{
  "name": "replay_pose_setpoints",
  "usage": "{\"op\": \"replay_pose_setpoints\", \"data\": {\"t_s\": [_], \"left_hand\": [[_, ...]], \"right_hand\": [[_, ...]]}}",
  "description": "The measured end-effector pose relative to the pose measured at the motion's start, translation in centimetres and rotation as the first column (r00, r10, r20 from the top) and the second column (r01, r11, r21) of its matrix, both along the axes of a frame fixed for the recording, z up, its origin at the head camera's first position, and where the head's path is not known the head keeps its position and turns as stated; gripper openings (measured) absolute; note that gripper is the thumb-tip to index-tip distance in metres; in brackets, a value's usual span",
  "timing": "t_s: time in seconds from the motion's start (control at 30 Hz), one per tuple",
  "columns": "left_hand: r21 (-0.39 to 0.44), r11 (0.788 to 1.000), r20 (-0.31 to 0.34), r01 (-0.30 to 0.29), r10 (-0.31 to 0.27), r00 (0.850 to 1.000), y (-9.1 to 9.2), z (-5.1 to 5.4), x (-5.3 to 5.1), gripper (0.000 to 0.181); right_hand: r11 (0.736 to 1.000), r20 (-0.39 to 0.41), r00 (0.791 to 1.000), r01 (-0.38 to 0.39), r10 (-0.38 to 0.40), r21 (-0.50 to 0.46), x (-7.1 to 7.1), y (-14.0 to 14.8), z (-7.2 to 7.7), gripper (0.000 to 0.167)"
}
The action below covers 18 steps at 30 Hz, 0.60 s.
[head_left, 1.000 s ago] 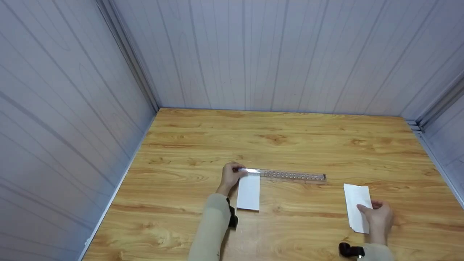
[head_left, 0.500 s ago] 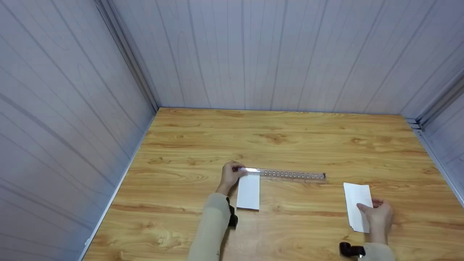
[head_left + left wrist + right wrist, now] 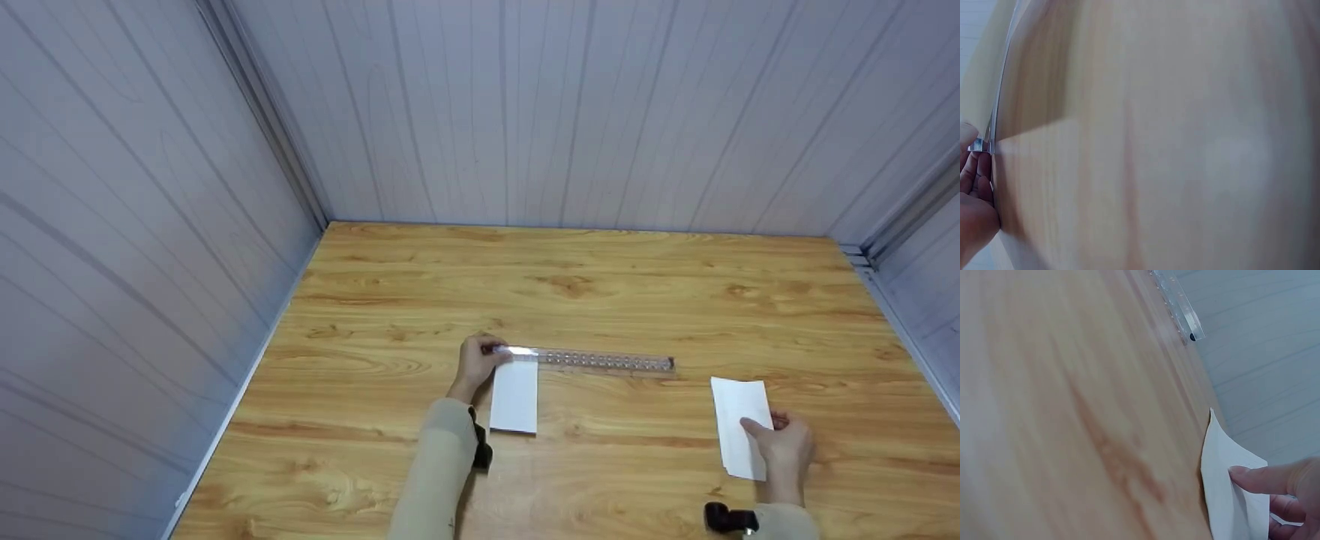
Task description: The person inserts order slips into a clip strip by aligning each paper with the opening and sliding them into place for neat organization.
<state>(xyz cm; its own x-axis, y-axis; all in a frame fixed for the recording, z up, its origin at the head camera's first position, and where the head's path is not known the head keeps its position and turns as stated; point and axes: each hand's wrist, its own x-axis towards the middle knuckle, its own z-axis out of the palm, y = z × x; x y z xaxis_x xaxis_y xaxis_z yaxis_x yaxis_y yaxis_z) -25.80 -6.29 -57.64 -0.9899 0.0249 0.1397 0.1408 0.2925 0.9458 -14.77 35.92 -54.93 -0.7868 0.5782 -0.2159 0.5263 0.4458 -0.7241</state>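
Observation:
In the head view, my left hand [image 3: 478, 364] pinches the left end of a long clear plastic strip [image 3: 607, 361] with a row of round marks. The left wrist view shows the thumb and fingers at the clear end piece [image 3: 979, 145]. A white paper rectangle [image 3: 514, 397] lies on the table, its far end at the strip's left part. Farther right, my right hand [image 3: 784, 450] holds white paper [image 3: 739, 427] between thumb on top and fingers behind. In the right wrist view this paper [image 3: 1224, 478] bends upward at its edges. Whether it is one sheet or several, I cannot tell.
A wood-grain table [image 3: 570, 285] lies beneath everything. Pale panelled walls stand at the back [image 3: 562, 112], the left [image 3: 135, 225] and the right. Dark wrist mounts sit by both sleeves [image 3: 442, 465].
The right hand and its paper have shifted very slightly, and the paper's lower edges look more even. The left hand, the strip and the left paper stay in place.

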Motion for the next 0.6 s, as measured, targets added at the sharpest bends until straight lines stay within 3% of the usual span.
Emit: {"op": "replay_pose_setpoints", "data": {"t_s": [0.17, 0.37, 0.6], "left_hand": [[-0.002, 1.000, -0.027, 0.007, -0.007, 1.000, 0.0, 0.1, 0.0, 0.014], [0.034, 0.999, -0.044, 0.026, -0.025, 0.999, 0.0, 0.4, 0.3, 0.015], [0.059, 0.997, -0.048, 0.040, -0.037, 0.998, 0.2, 2.9, 1.7, 0.015]], "right_hand": [[1.000, -0.008, 1.000, 0.005, -0.005, 0.005, 0.0, 0.1, 0.0, 0.047], [0.998, -0.097, 0.995, 0.007, -0.001, 0.060, 0.4, 0.3, -0.1, 0.036], [0.997, -0.102, 0.995, 0.007, 0.001, 0.077, 0.5, 0.5, 0.2, 0.034]]}}
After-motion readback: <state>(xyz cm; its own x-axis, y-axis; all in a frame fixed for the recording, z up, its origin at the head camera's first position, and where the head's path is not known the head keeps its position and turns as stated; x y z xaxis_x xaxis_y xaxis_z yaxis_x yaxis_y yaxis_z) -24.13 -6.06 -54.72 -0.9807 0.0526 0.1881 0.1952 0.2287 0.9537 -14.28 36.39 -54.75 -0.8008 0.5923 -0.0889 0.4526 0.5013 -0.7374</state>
